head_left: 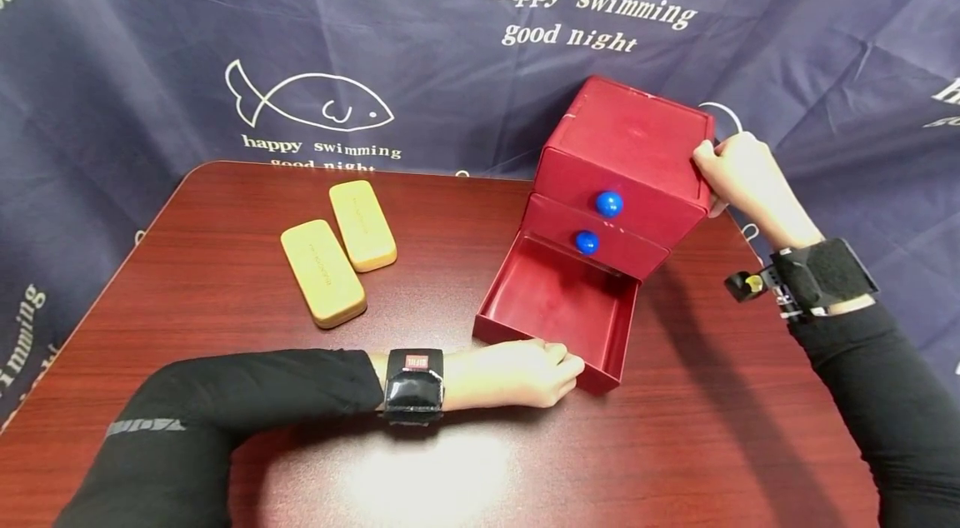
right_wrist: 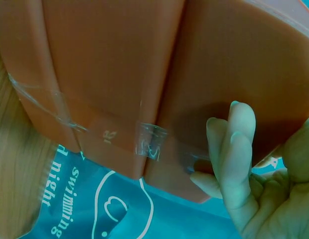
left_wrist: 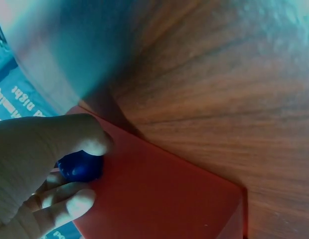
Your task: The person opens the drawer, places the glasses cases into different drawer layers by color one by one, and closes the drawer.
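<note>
A red three-tier drawer cabinet stands at the back right of the table, its bottom drawer pulled out and showing a bare inside. In front of that drawer my left hand pinches its blue knob between thumb and fingers; the head view hides this knob behind the hand. My right hand grips the cabinet's upper right edge, thumb on top and fingers against the side wall. Two more blue knobs, an upper one and a middle one, mark the closed drawers.
Left of the cabinet, two yellow oblong cases lie side by side on the reddish-brown wooden table. A dark blue curtain with fish drawings and lettering hangs right behind the table's far edge.
</note>
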The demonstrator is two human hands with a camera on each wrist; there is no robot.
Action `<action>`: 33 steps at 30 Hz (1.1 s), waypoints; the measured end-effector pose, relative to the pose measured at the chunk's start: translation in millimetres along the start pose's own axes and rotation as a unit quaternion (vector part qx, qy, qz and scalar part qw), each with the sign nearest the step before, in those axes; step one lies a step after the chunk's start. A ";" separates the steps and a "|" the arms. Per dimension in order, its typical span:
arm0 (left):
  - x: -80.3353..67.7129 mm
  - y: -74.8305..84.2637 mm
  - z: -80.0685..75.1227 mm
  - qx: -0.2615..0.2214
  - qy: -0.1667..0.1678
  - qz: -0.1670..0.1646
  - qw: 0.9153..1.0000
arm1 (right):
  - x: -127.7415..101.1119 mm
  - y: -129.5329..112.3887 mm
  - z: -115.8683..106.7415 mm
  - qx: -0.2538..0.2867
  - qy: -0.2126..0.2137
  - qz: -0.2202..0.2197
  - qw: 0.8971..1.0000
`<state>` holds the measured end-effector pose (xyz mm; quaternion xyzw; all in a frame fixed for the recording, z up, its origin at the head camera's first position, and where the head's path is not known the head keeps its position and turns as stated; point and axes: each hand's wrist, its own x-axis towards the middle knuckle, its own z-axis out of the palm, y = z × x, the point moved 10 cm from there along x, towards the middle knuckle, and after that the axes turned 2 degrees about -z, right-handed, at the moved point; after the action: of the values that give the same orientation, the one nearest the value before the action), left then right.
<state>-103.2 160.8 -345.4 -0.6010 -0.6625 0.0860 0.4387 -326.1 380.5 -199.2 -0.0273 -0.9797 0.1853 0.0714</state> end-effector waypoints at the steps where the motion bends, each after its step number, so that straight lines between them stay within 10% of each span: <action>1: -0.4 0.2 -0.6 -0.006 0.001 -0.002 1.000 | 0.1 -0.1 0.0 -0.001 0.000 0.000 1.000; 33: -9.1 4.2 -9.3 0.002 -0.025 0.016 1.000 | 0.6 1.6 1.3 -0.001 -0.002 0.009 1.000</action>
<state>-94.7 150.1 -346.9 -0.6082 -0.6632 0.1096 0.4222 -326.9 381.6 -201.0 -0.0355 -0.9798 0.1847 0.0682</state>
